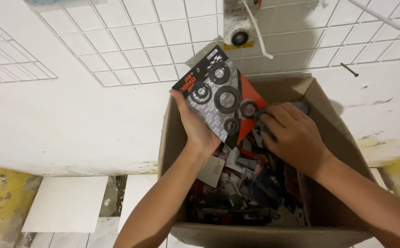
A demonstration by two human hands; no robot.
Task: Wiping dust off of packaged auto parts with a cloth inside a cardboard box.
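While both arms reach down into the open cardboard box, packets lie jumbled at its bottom. The left hand clamps a card of black ring seals, lifted above the box. The right hand curls onto the pile; its grip can't be told. Beyond, a white wire grid hangs on the wall.

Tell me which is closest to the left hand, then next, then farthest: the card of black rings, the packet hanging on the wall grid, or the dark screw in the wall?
1. Card of black rings: held in the left hand.
2. Hanging packet: on the wire grid above.
3. Dark screw: far right, in the wall.
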